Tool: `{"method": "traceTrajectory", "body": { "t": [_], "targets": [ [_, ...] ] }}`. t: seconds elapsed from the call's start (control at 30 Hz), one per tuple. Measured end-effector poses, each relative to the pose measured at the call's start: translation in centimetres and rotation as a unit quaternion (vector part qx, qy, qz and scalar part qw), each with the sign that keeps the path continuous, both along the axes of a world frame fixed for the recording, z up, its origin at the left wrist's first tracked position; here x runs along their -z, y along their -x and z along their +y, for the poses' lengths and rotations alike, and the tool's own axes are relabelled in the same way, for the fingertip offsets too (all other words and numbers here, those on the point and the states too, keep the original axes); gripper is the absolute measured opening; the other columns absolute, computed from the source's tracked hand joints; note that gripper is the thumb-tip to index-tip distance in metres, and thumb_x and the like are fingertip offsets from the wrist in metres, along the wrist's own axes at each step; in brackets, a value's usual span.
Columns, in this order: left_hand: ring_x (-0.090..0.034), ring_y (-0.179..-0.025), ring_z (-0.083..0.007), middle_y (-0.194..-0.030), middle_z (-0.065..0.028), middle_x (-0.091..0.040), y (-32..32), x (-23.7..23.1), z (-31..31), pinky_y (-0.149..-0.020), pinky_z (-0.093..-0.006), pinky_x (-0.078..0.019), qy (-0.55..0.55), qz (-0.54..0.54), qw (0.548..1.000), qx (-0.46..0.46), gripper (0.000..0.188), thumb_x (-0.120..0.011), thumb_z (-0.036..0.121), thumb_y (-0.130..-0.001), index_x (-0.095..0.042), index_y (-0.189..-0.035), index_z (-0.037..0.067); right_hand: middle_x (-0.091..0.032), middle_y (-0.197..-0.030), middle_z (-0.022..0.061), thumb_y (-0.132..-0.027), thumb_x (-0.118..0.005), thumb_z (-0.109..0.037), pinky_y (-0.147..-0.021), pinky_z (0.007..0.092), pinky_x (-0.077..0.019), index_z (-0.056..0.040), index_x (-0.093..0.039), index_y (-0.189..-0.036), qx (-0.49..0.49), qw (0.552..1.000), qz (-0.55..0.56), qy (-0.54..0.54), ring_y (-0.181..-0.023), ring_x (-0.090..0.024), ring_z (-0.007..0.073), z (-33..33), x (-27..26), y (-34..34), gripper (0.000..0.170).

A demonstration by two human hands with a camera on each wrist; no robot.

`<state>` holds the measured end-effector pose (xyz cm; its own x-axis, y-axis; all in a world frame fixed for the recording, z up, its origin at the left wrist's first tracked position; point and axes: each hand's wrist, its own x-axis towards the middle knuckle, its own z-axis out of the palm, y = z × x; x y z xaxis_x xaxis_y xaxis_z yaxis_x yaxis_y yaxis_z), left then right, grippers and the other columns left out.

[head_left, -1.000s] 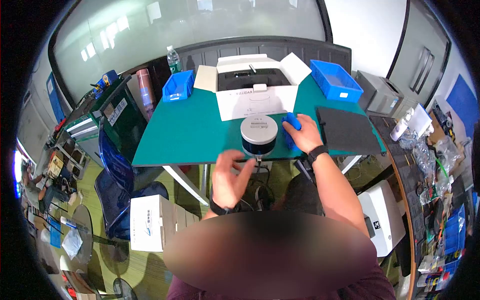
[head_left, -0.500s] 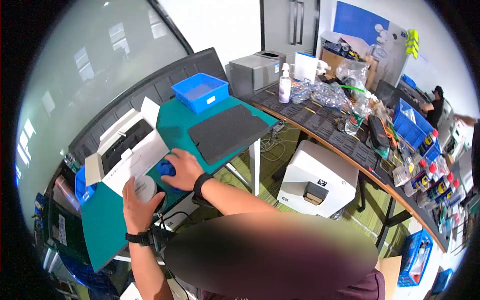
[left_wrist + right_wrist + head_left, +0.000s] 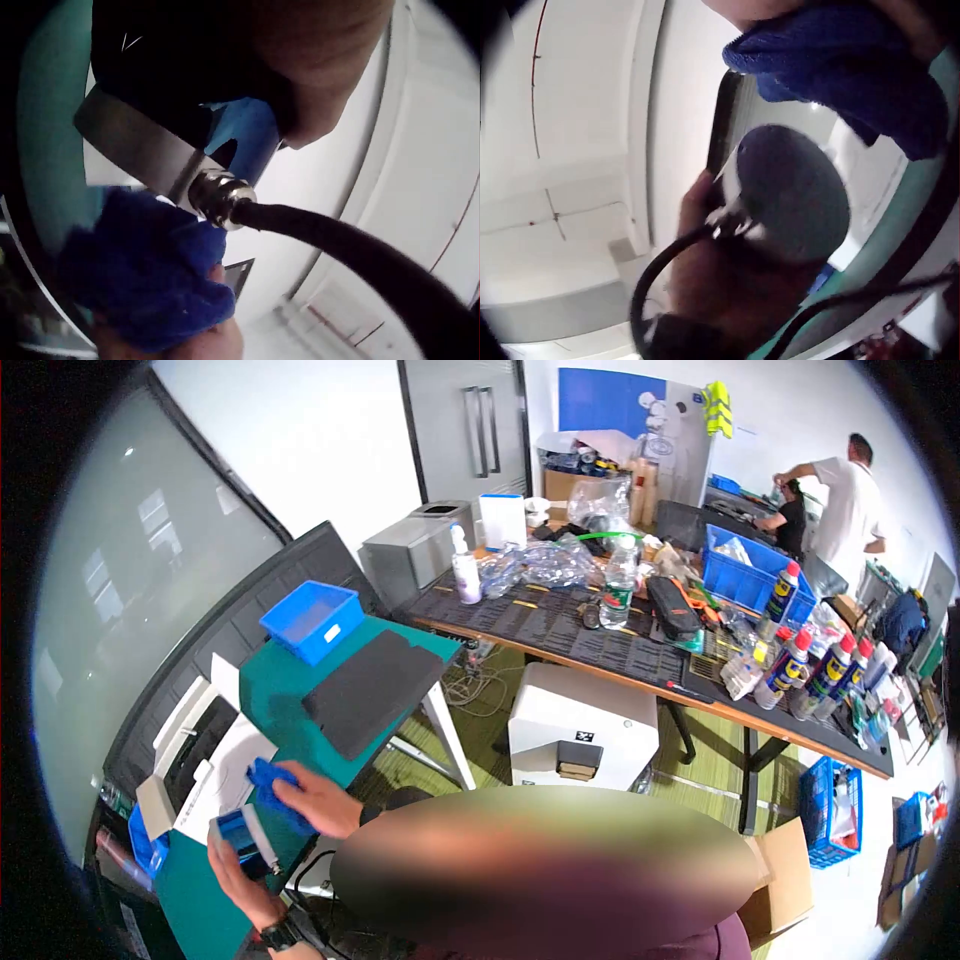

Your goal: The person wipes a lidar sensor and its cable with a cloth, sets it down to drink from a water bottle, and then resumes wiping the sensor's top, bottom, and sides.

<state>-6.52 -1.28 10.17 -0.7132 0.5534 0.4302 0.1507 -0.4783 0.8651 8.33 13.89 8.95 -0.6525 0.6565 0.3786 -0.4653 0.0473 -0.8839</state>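
Observation:
My left hand (image 3: 238, 888) grips a cylindrical lidar sensor (image 3: 243, 838) with a dark glossy band and a silver base, tipped on its side above the green table (image 3: 195, 895). A metal connector (image 3: 217, 199) sticks out beside the base, and a black cable (image 3: 337, 240) runs from it. In the right wrist view the flat round underside of the sensor (image 3: 795, 195) shows, with the left fingers wrapped behind it. My right hand (image 3: 322, 803) holds a bunched blue cloth (image 3: 268, 780) close beside the sensor; in the left wrist view the cloth (image 3: 150, 262) lies near the base.
Behind the hands stands an open white carton (image 3: 245, 745) with dark foam. A blue bin (image 3: 312, 622) and a black foam sheet (image 3: 375, 690) lie farther along the table. To the right is a cluttered bench (image 3: 560, 625) with spray cans and bottles; two people are beyond it.
The head view has swung right. My left hand has gone from beside the upright sensor to gripping it and has tipped it over. The right hand keeps the blue cloth, now beside the sensor.

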Motion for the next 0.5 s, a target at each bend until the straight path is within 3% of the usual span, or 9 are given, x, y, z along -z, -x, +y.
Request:
{"method": "traceTrajectory", "body": {
  "t": [0.03, 0.07, 0.1, 0.13, 0.23, 0.33, 0.37, 0.43, 0.5],
  "targets": [
    [-0.06, -0.124, -0.0265, -0.139, -0.0126, -0.06, -0.9, -0.5, -0.1, -0.106, -0.0412, -0.0481, -0.012, -0.074, 0.996, 0.054, 0.06, -0.057, 0.043, -0.105, -0.05, -0.15, 0.004, -0.061, -0.135, 0.0095, -0.11, -0.053, -0.044, -0.103, 0.0307, -0.0476, -0.0044, -0.037, -0.158, -0.065, 0.997, 0.021, 0.02, -0.119, -0.057, 0.0129, -1.6, -0.9, -0.8, 0.064],
    [-0.061, -0.124, -0.0277, -0.14, -0.0116, -0.061, -1.5, -0.7, -0.3, -0.106, -0.0425, -0.0492, -0.021, -0.148, 0.983, 0.107, 0.064, -0.053, 0.051, -0.105, -0.051, -0.15, 0.006, -0.05, -0.151, 0.0159, -0.109, -0.053, -0.047, -0.115, 0.036, -0.0406, -0.0014, -0.028, -0.161, -0.116, 0.991, 0.064, -0.012, -0.135, -0.051, 0.0211, -2.9, -0.2, 0.1, 0.074],
    [-0.06, -0.127, -0.0281, -0.141, -0.0115, -0.063, -1.8, -0.7, -0.2, -0.11, -0.0461, -0.0466, -0.018, -0.201, 0.973, 0.113, 0.067, -0.051, 0.055, -0.105, -0.052, -0.149, 0.005, -0.03, -0.165, 0.0218, -0.108, -0.054, -0.049, -0.125, 0.0411, -0.0257, 0.0008, -0.02, -0.164, -0.065, 0.99, 0.017, -0.125, -0.152, -0.032, 0.0309, -4.4, 0.0, 0.1, 0.082],
    [-0.058, -0.131, -0.029, -0.144, -0.0121, -0.06, -1.0, 0.0, -0.4, -0.114, -0.0471, -0.0439, -0.037, -0.211, 0.954, 0.209, 0.07, -0.048, 0.058, -0.105, -0.05, -0.151, 0.006, -0.014, -0.171, 0.0241, -0.106, -0.054, -0.052, -0.128, 0.044, -0.0154, -0.0005, -0.014, -0.165, -0.024, 0.987, 0.029, -0.159, -0.159, -0.014, 0.0357, -6.0, 0.5, 0.5, 0.088],
    [-0.049, -0.142, -0.0322, -0.156, -0.0134, -0.049, -6.3, -2.9, -0.9, -0.12, -0.049, -0.0391, -0.066, -0.303, 0.942, 0.128, 0.075, -0.042, 0.063, -0.105, -0.041, -0.158, 0.01, -0.011, -0.171, 0.0236, -0.106, -0.054, -0.053, -0.128, 0.0446, -0.0145, -0.0017, -0.01, -0.166, -0.014, 0.979, 0.037, -0.2, -0.16, -0.012, 0.0347, -6.4, -1.3, -1.5, 0.091],
    [-0.047, -0.144, -0.0333, -0.157, -0.0131, -0.048, -7.4, -1.8, -2.2, -0.12, -0.0504, -0.039, 0.0, -0.225, 0.971, 0.075, 0.074, -0.04, 0.062, -0.105, -0.039, -0.159, 0.011, -0.02, -0.168, 0.0233, -0.106, -0.055, -0.053, -0.127, 0.0444, -0.019, -0.0018, -0.011, -0.166, -0.013, 0.985, 0.058, -0.163, -0.157, -0.021, 0.0349, -6.9, -1.8, -2.1, 0.09],
    [-0.046, -0.145, -0.0336, -0.157, -0.0133, -0.048, -6.5, -0.8, -1.9, -0.121, -0.0506, -0.0381, -0.055, -0.262, 0.954, 0.133, 0.076, -0.042, 0.063, -0.104, -0.039, -0.159, 0.011, -0.025, -0.163, 0.0219, -0.106, -0.053, -0.054, -0.125, 0.0439, -0.0223, -0.0023, -0.014, -0.165, -0.017, 0.988, 0.07, -0.139, -0.152, -0.027, 0.0336, -7.0, -2.0, -2.3, 0.087],
    [-0.046, -0.144, -0.0338, -0.157, -0.0134, -0.048, -6.3, 0.5, -2.0, -0.121, -0.0508, -0.0381, -0.057, -0.253, 0.956, 0.137, 0.078, -0.044, 0.065, -0.102, -0.039, -0.159, 0.011, -0.037, -0.154, 0.0192, -0.107, -0.051, -0.056, -0.121, 0.0429, -0.0289, -0.0032, -0.019, -0.163, -0.022, 0.991, 0.094, -0.092, -0.144, -0.038, 0.0309, -7.1, -2.2, -2.6, 0.083],
    [-0.048, -0.143, -0.0343, -0.156, -0.0136, -0.048, -7.1, 0.4, -2.4, -0.121, -0.051, -0.0385, -0.036, -0.224, 0.964, 0.135, 0.083, -0.048, 0.067, -0.099, -0.038, -0.159, 0.011, -0.039, -0.153, 0.02, -0.108, -0.05, -0.051, -0.122, 0.0421, -0.0285, -0.0018, -0.02, -0.162, -0.052, 0.99, 0.118, -0.05, -0.144, -0.039, 0.0313, -7.2, -2.3, -2.7, 0.079]
  ]
}}
